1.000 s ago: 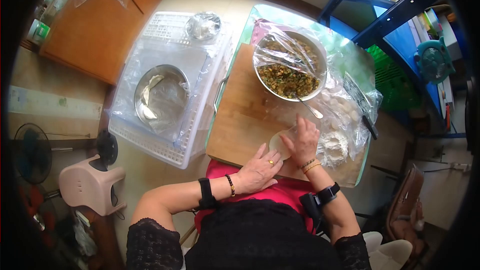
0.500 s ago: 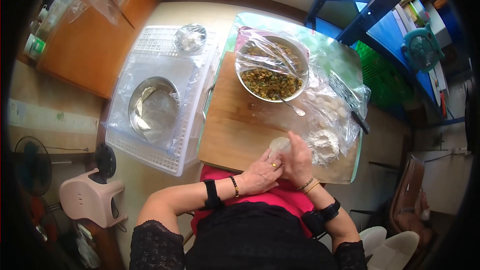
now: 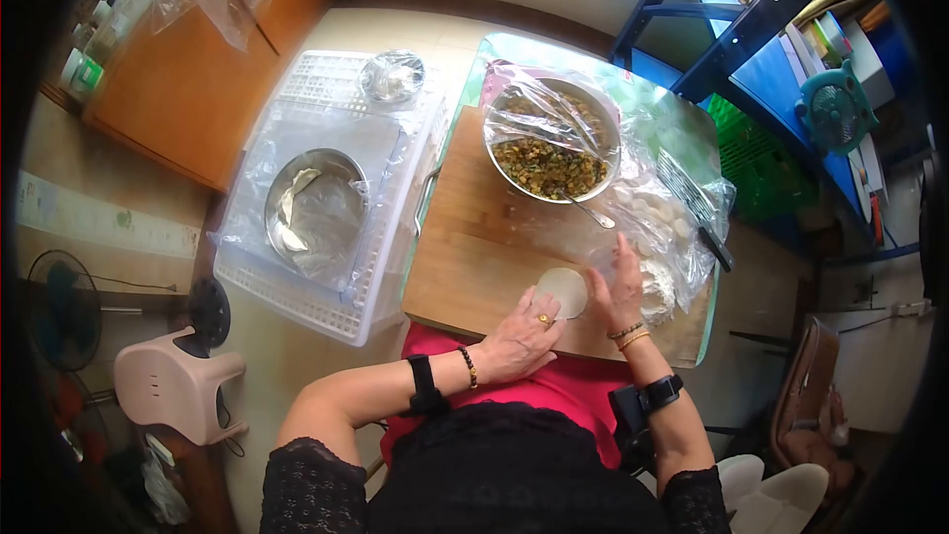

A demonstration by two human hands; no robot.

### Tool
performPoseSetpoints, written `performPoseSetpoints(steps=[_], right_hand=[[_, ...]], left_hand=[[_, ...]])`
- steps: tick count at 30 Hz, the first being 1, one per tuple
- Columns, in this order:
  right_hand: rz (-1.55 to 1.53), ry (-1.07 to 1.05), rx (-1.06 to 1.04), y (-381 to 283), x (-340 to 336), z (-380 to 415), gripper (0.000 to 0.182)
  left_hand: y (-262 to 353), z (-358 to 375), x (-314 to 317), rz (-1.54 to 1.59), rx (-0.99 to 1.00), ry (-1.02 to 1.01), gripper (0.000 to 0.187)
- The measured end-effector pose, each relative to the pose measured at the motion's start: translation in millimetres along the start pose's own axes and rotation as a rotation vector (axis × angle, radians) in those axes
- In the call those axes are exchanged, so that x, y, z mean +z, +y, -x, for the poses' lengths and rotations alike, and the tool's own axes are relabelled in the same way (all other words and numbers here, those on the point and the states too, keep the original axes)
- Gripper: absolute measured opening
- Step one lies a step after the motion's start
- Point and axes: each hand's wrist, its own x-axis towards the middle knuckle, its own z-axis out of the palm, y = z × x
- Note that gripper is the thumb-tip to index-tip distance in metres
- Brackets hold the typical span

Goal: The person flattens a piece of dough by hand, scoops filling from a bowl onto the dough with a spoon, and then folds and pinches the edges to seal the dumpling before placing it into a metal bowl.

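Observation:
A round white dough wrapper (image 3: 561, 294) is at the front of the wooden board (image 3: 460, 262). The fingers of my left hand (image 3: 522, 338) are pressed together on its lower left edge. Just right of the wrapper, my right hand (image 3: 619, 289) is raised with its fingers apart and nothing in them. Farther back on the board, a bowl (image 3: 491, 153) of chopped filling (image 3: 550, 166) is partly covered with clear plastic, and a spoon (image 3: 599, 219) sticks out over its rim. White flour (image 3: 657, 287) lies beside my right hand.
Pale dough pieces (image 3: 652, 213) lie under plastic at the right, near a black-handled tool (image 3: 714, 245). On the left, a white crate (image 3: 331, 324) holds a metal bowl (image 3: 326, 200) with a strip of dough. A blue shelf (image 3: 756, 69) and a pink stool (image 3: 163, 386) flank the work area.
My right hand has moved right, away from my left hand, and its fingers have spread. More of the wrapper shows. The view has shifted slightly.

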Motion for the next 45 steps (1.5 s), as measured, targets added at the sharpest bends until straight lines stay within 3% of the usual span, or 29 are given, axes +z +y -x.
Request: performPoseSetpoints(steps=[2,4,9,11,13,16,17,19,21,23,24,27,28,33,35,37,41,43,45], right_hand=[[-0.046,0.024,-0.08,-16.4,-0.2,10.8,0.078],[0.107,-0.072,-0.333,-39.5,2.7,20.0,0.076],[0.269,-0.025,-0.274,-27.7,23.4,-3.8,0.079],[0.172,-0.108,0.009,-14.7,22.2,-23.9,0.081],[0.067,-0.037,0.013,-4.5,21.2,-31.2,0.082],[-0.226,0.092,0.19,3.2,15.3,-27.7,0.078],[-0.223,0.093,0.192,4.9,10.4,-24.3,0.078],[-0.226,-0.023,-0.008,-5.6,-11.3,-18.8,0.074],[-0.209,-0.107,0.025,-21.3,-21.8,-8.1,0.072],[-0.049,-0.124,-0.282,-28.2,-21.8,3.8,0.072],[-0.025,-0.216,-0.246,-31.1,-17.7,13.0,0.072],[0.216,-0.164,-0.219,-32.3,-1.9,14.3,0.076],[0.247,-0.137,-0.184,-23.9,5.4,7.5,0.085],[0.16,-0.047,-0.025,5.5,8.0,-24.9,0.087],[0.03,0.103,0.037,23.1,11.4,-26.6,0.083],[-0.072,0.046,0.093,13.8,-2.7,-22.5,0.078],[-0.115,-0.066,-0.111,-26.3,-12.7,-1.0,0.07],[0.127,-0.228,-0.364,-46.1,-8.5,5.8,0.067],[0.215,-0.234,-0.391,-39.0,9.5,8.0,0.067]], left_hand=[[0.7,1.1,-0.3,0.006,0.009,-0.024,0.059],[-1.9,3.7,-0.1,0.005,0.015,-0.051,0.059],[-8.5,11.7,2.6,0.014,0.02,-0.078,0.059],[-8.1,7.9,3.3,0.013,-0.035,-0.059,0.059],[-9.5,-2.4,-1.4,0.009,-0.094,-0.026,0.06],[-11.6,-10.7,-4.6,-0.075,-0.259,-0.009,0.06],[-13.7,-13.0,-0.9,-0.095,-0.225,-0.018,0.061],[-16.6,-17.6,7.0,-0.107,-0.176,-0.03,0.062],[-14.8,-17.8,14.9,-0.094,-0.02,0.031,0.064],[-4.6,-18.7,13.3,-0.062,-0.009,-0.03,0.065],[-2.0,-18.7,12.4,-0.036,-0.009,-0.086,0.065],[-3.0,-12.8,14.4,-0.053,-0.02,-0.16,0.065],[-4.2,-11.5,16.6,-0.062,-0.012,-0.064,0.065],[-5.9,-13.7,11.9,-0.054,-0.019,-0.066,0.066],[-4.7,-15.2,8.2,-0.059,-0.051,-0.092,0.066],[-1.1,-17.1,1.4,-0.097,-0.103,-0.063,0.066],[-0.4,-11.9,2.0,-0.113,-0.031,0.024,0.065],[-2.4,-9.4,2.5,-0.106,-0.014,-0.178,0.066],[-5.8,-5.7,2.8,-0.1,-0.005,-0.161,0.066]])
